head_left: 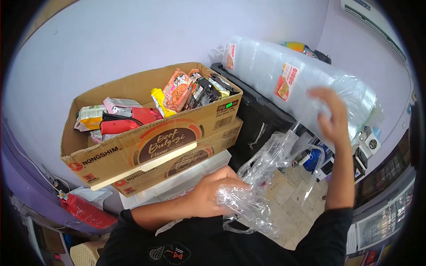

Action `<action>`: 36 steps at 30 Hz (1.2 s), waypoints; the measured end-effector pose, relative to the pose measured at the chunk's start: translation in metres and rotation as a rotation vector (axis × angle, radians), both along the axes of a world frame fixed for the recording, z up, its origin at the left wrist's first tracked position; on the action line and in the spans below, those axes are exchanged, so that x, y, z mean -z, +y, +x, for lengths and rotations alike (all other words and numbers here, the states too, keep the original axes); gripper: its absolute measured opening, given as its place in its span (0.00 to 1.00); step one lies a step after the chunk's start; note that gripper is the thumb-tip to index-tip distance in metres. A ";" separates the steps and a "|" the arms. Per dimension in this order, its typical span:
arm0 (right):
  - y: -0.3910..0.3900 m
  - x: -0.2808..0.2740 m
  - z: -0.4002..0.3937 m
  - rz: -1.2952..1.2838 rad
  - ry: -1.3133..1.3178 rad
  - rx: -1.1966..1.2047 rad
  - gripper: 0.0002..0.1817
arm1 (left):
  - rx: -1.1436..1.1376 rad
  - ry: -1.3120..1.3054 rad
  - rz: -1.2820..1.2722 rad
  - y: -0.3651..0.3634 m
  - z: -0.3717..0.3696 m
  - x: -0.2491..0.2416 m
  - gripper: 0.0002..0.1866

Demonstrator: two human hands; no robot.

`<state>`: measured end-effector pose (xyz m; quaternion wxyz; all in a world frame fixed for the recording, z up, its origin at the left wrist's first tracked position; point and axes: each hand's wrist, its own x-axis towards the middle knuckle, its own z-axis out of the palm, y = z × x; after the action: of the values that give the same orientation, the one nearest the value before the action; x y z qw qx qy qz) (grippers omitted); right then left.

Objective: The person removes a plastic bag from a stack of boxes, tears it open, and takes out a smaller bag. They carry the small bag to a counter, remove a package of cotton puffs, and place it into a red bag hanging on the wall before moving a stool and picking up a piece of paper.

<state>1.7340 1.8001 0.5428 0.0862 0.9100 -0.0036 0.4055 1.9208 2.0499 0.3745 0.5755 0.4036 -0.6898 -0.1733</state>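
Note:
My left hand [218, 191] is closed around a bunched sheet of clear plastic wrap [246, 206], low in front of my chest. The crumpled film trails from it up to the right, ending in thin strips. My right hand [330, 116] is raised at the right, somewhat blurred, thumb and forefinger apart with nothing visible between them. It overlaps a long plastic-wrapped pack of clear containers [262, 66] with red and white labels, lying on a black storage bin [253, 122].
An open Nongshim carton [106, 150] at the left holds several noodle packs [177, 91] and a red pouch [119, 125]. It stands on another carton [177, 170] and a white box [222, 160]. Tiled floor [293, 190] shows below; a red bag [86, 210] lies at left.

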 end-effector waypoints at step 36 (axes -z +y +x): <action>-0.012 0.107 -0.518 0.735 -0.835 -0.612 0.25 | -0.606 -0.445 -0.481 -0.275 -0.185 -0.164 0.31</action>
<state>1.2164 1.7878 0.4359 -0.3602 0.6053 0.0843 0.7048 1.7360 1.7748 0.5388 0.5152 0.4700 -0.6681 0.2596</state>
